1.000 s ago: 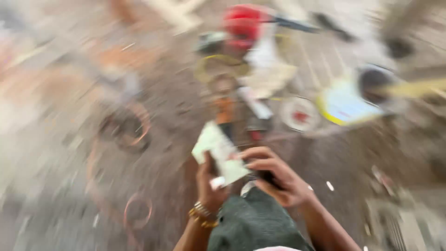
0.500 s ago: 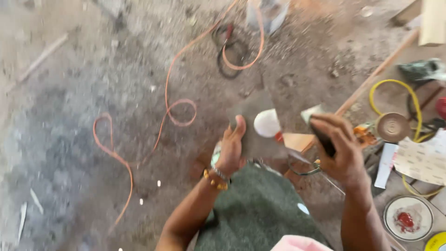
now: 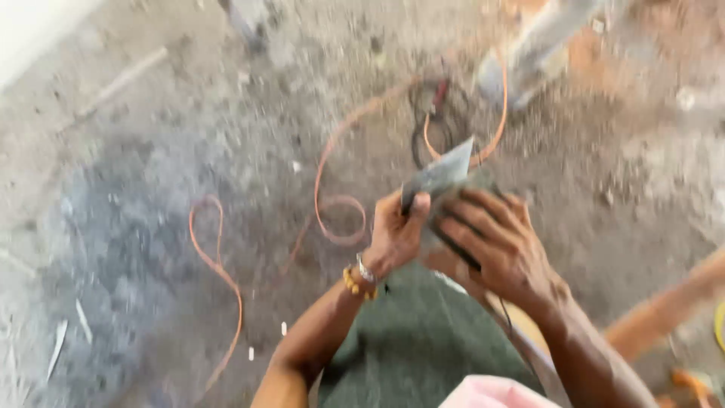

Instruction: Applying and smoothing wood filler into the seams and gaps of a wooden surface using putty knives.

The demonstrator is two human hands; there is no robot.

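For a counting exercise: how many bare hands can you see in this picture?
2. The left hand pinches the lower edge of a flat grey piece; the right hand grips it from the right, above the green-clad lap.

Head view, single camera: worn on the person's head, facing steeply down and slightly forward onto the left hand (image 3: 394, 234) and right hand (image 3: 495, 245). Range: close; both hands sit at centre frame, forearms entering from the bottom edge, knee in green cloth (image 3: 411, 340) directly below the hands. Beyond and left of the hands: rough concrete floor (image 3: 136, 211) with orange cable (image 3: 332, 204). Picture blurred. No second view; no shared ground to record.
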